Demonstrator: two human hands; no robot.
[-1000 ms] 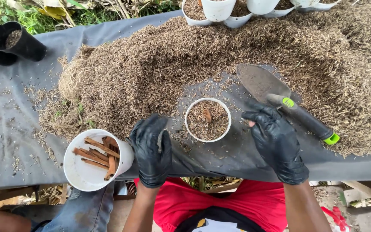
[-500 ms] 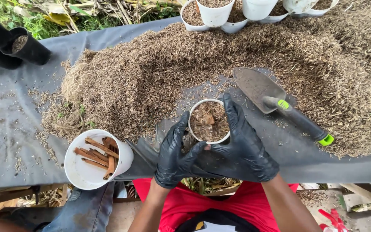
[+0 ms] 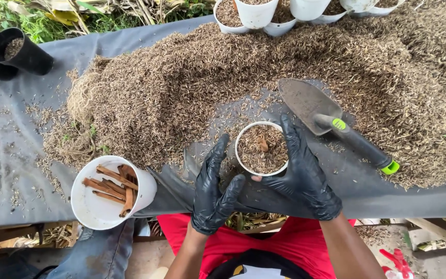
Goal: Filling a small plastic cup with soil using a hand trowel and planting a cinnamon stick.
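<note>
At table centre, just ahead of the person's torso, a small white cup (image 3: 261, 148) filled with brown husk mix stands upright on the grey sheet (image 3: 6, 155); a short brown stick piece stands in its fill. From the right hand (image 3: 303, 170) the cup lies at about ten o'clock and in contact: the gloved fingers run up the cup's right wall toward twelve o'clock, thumb at its near rim, the hand curved partly around it rather than clamped tight. From the left hand (image 3: 213, 188) the cup lies at about one o'clock, just beside but apart; that hand is spread, fingers apart, holding nothing. The right hand is therefore the nearer.

Noted alongside: a trowel (image 3: 331, 121) at the cup's two o'clock, blade toward eleven, handle toward four (green-tipped); a white tub of cinnamon-like sticks (image 3: 110, 192) at eight o'clock; the husk heap (image 3: 181, 88) beyond; black pots (image 3: 19, 51) at far ten o'clock.
</note>
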